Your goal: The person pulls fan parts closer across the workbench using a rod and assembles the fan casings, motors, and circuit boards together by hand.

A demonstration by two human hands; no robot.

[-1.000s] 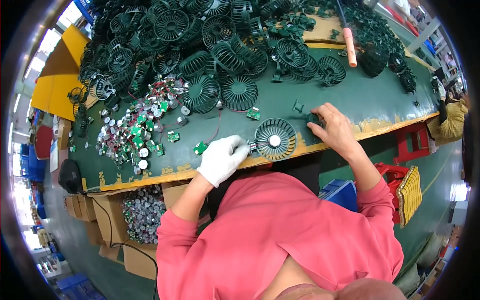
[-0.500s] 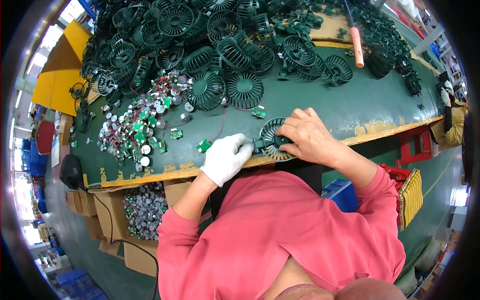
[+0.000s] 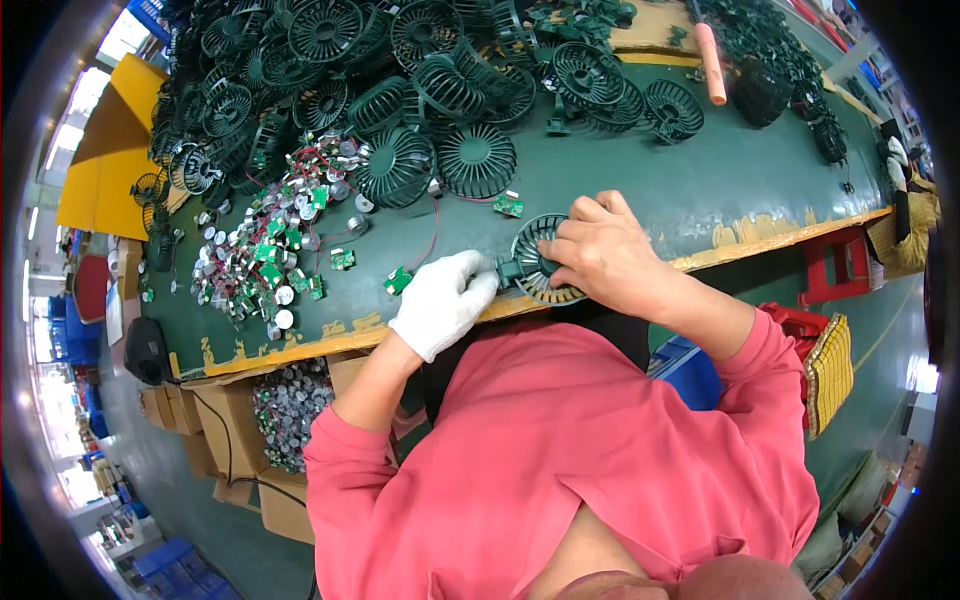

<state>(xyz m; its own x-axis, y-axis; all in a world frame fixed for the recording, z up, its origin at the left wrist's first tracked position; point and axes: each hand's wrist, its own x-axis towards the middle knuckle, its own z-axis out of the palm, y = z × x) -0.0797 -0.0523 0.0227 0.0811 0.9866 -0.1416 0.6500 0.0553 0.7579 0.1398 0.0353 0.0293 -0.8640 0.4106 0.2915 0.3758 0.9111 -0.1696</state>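
At the table's front edge, a dark green round fan housing with radial slats lies between my two hands. My left hand, in a white glove, is closed at the housing's short neck; its fingertips are partly hidden. Bare, my right hand grips the housing's right side, thumb and fingers bent over its rim and inside. What the right fingertips touch inside is hidden. Close to the glove lies a small green circuit board with a red wire leading up to a small motor.
Left of my hands spreads a heap of small motors and circuit boards. Behind it rises a large pile of dark green fan housings. A pink-orange rod hangs at the back right. Below the table stands an open box of motors.
The view has shifted slightly, so the table things appear moved. Both hands stay at the same fan housing; the right hand's fingers have shifted slightly over it.
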